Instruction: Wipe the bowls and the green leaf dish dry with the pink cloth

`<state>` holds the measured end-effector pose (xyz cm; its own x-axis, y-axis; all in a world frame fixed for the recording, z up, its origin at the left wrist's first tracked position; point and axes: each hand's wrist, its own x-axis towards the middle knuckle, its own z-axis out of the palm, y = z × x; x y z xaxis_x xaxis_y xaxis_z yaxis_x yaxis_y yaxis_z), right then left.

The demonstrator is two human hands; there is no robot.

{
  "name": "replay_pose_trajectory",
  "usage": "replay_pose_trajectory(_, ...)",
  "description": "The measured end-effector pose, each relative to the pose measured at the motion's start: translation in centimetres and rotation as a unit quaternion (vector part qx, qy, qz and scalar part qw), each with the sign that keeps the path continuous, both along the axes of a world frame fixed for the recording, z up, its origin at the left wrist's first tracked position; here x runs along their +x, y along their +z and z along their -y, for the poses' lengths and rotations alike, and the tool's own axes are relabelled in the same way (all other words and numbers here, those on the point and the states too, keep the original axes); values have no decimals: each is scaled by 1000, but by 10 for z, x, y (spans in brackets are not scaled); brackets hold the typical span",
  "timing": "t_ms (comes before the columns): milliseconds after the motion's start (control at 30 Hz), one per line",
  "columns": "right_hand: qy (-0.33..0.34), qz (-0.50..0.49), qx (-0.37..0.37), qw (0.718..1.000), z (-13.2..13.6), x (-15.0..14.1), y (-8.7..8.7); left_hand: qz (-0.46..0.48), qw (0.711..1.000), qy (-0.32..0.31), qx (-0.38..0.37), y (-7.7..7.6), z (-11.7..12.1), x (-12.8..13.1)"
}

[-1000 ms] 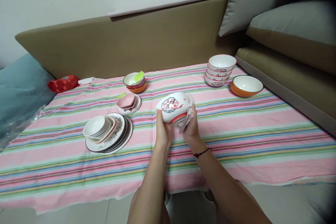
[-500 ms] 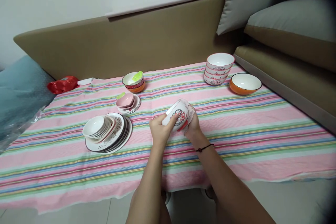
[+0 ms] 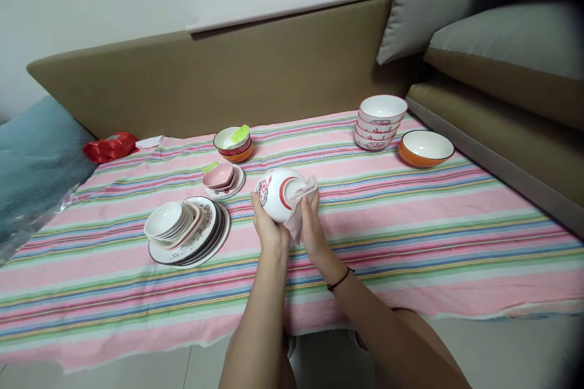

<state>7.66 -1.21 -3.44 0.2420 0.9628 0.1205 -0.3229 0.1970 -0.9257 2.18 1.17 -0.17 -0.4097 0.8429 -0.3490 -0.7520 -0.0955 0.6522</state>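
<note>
My left hand (image 3: 266, 228) grips a white bowl with a red pattern (image 3: 275, 193), held above the striped tablecloth (image 3: 410, 225) with its red-ringed base turned toward me. My right hand (image 3: 311, 228) presses a pale cloth (image 3: 303, 197) against the bowl's base. Both hands are closed around what they hold, near the middle of the table.
A stack of plates and small dishes (image 3: 185, 228) lies left. A pink dish on a saucer (image 3: 221, 177) and stacked small bowls with a green piece (image 3: 233, 143) sit behind. A stack of white bowls (image 3: 381, 121) and an orange bowl (image 3: 426, 148) stand far right. A sofa (image 3: 502, 109) borders the table.
The bowl has been turned over from upright to base toward me and shifted slightly left. The right hand's cloth moved from the bowl's side onto its base.
</note>
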Motion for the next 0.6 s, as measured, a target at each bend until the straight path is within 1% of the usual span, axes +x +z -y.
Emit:
replay_pose_trajectory(100, -31, 113, 26, 993, 9, -3, -1, 31, 998, -44, -20, 0, -1, -3)
replay_pose_trajectory(200, -40, 239, 57, 968, 16, -4, -3, 50, 994, -93, -14, -4, -2, -7)
replay_pose_trajectory(300, -55, 343, 83, 934, 16, -2, -6, 64, 989, -135, 4, -9, -3, -8)
replay_pose_trajectory(400, -93, 419, 146, 891, 11, 5, -6, 78, 981, -175, -5, -11, -2, -7)
replay_pose_trajectory(533, -148, 499, 250, 816, 1, 16, -1, 81, 974, -212, 3, -5, 0, -5)
replay_pose_trajectory(600, -166, 506, 279, 799, -2, 21, 1, 79, 971, -225, 7, -1, 2, -5)
